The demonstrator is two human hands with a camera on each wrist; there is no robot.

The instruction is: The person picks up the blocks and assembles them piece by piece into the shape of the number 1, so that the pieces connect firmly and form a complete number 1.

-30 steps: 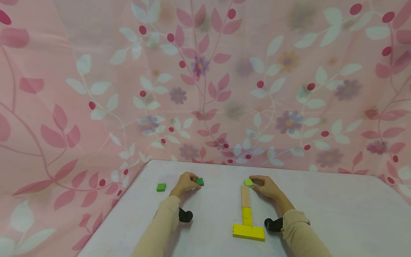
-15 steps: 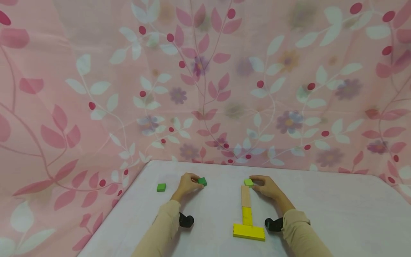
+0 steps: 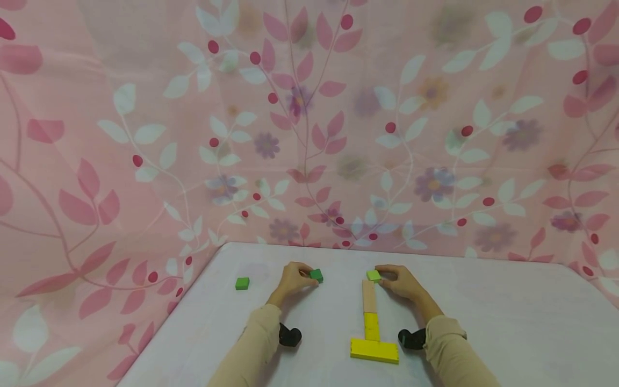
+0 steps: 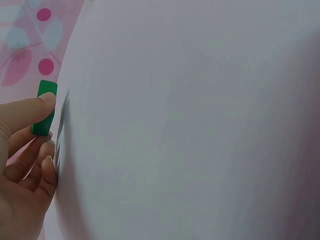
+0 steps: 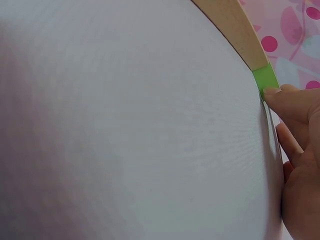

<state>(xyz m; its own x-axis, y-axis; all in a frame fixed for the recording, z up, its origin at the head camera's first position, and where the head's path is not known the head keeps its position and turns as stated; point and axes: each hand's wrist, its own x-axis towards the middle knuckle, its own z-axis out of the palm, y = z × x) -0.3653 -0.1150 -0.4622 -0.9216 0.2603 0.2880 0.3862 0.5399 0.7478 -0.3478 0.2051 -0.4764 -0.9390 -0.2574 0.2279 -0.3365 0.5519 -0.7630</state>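
Observation:
My left hand pinches a dark green block between thumb and fingers; the left wrist view shows the thumb across the face of this green block. My right hand pinches a light green block at the far end of a row of blocks. In the right wrist view that light green block touches the end of the wooden block. Down the row toward me come the plain wood block, a yellow block and a wide yellow block lying crosswise.
Another green block lies at the left on the white tabletop. A pink floral cloth hangs behind the table's far edge. A black wrist device is on the left wrist, another black device on the right.
My left hand has moved to the right, carrying the dark green block closer to the row. The right hand stays at the light green block.

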